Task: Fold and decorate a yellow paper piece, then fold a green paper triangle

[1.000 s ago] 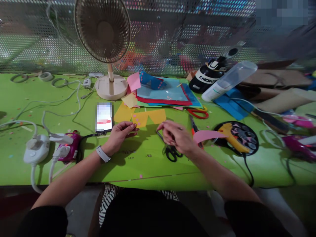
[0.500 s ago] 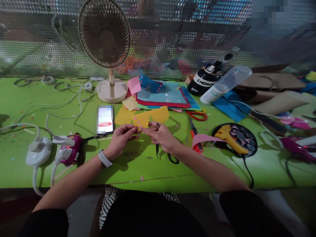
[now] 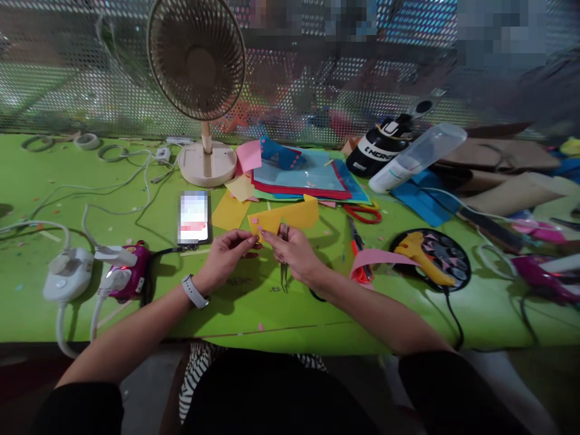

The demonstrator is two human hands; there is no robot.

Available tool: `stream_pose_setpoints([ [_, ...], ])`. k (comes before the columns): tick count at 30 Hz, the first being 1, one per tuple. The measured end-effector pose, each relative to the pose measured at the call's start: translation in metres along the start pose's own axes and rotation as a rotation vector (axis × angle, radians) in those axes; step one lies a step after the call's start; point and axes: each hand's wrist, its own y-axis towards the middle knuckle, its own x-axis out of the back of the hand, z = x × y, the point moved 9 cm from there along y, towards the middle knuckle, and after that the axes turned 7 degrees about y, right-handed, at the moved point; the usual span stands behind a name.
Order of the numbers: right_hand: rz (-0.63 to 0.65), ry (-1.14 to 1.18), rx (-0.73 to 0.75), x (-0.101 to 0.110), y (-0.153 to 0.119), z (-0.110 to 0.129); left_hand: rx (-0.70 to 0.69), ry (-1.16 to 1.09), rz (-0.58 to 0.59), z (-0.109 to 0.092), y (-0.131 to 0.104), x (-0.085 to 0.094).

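A folded piece of yellow paper (image 3: 296, 214) with small pink pieces near its left end is held up between my hands. My left hand (image 3: 229, 252) is closed, thumb and fingers pinching its lower left corner. My right hand (image 3: 296, 254) grips the same paper near that corner with thumb and forefinger. Tucked in the right hand are metal tweezers (image 3: 284, 277), tips pointing down toward the table. More yellow paper (image 3: 230, 208) lies flat just behind the left hand. Part of a black loop (image 3: 317, 295) shows beneath my right wrist.
A fan (image 3: 207, 163) and a phone (image 3: 194, 217) stand left of stacked coloured sheets (image 3: 301, 180). Plugs and power adapters (image 3: 129, 272) lie at left. On the right are red-handled scissors (image 3: 362, 212), a yellow glue gun (image 3: 423, 258) on a black round tray, and bottles (image 3: 419, 157).
The yellow paper has swung slightly right, its folded shape now looking flatter and longer. The tweezers in my right hand have turned and their tips shifted left. Both hands keep their grip.
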Motion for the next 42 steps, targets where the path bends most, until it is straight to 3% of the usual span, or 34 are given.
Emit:
stream_pose_setpoints([
  [4,0.02,-0.008,0.032,0.0,0.002,-0.001,0.003,0.047,0.007,-0.002,0.0,-0.001],
  [11,0.099,-0.056,-0.052,0.008,-0.001,-0.009,0.051,-0.07,-0.028,0.0,0.003,0.007],
  [17,0.002,-0.031,0.023,0.016,0.0,-0.009,0.058,-0.066,-0.019,-0.003,0.003,0.007],
  [22,0.048,-0.096,0.025,0.006,-0.006,-0.007,0.066,-0.01,0.031,-0.003,0.002,0.001],
  [29,0.094,-0.129,0.041,-0.005,-0.01,-0.012,0.008,0.057,0.007,-0.003,0.003,0.004],
  [38,0.083,-0.108,0.034,-0.004,-0.014,-0.011,-0.027,0.054,0.057,-0.01,0.003,0.0],
  [42,0.071,-0.108,0.014,-0.003,-0.014,-0.01,-0.01,0.032,-0.044,-0.012,0.005,0.011],
])
